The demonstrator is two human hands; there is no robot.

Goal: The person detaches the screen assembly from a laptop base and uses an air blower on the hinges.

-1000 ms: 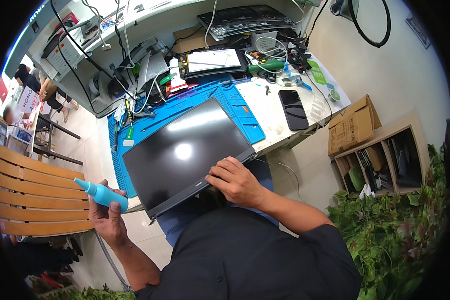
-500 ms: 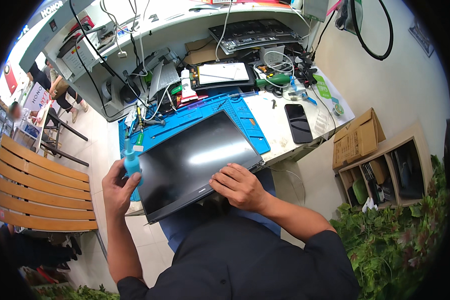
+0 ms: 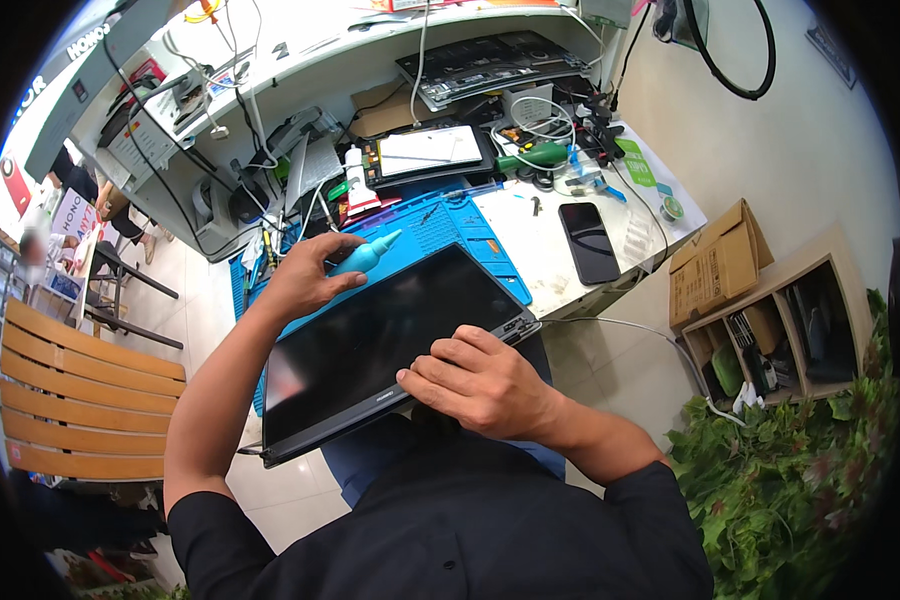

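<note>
A dark laptop screen panel (image 3: 380, 335) lies tilted across my lap and the front edge of a blue work mat (image 3: 450, 222). My right hand (image 3: 480, 385) rests on the panel's near edge, fingers curled over its bezel. My left hand (image 3: 305, 275) is at the panel's far left corner, gripping a teal air blower bulb (image 3: 365, 257) whose nozzle points right, over the mat.
The white bench (image 3: 545, 250) holds a black phone (image 3: 588, 242), a tablet (image 3: 430, 152), a green-handled tool (image 3: 535, 157), cables and an open laptop base (image 3: 490, 65). A cardboard box (image 3: 715, 265) and wooden shelf (image 3: 800, 325) stand right, plants lower right, a slatted wooden bench (image 3: 80, 400) left.
My left hand has carried the teal blower from low beside the wooden bench up to the panel's far left corner. My right hand has stayed on the panel's near edge.
</note>
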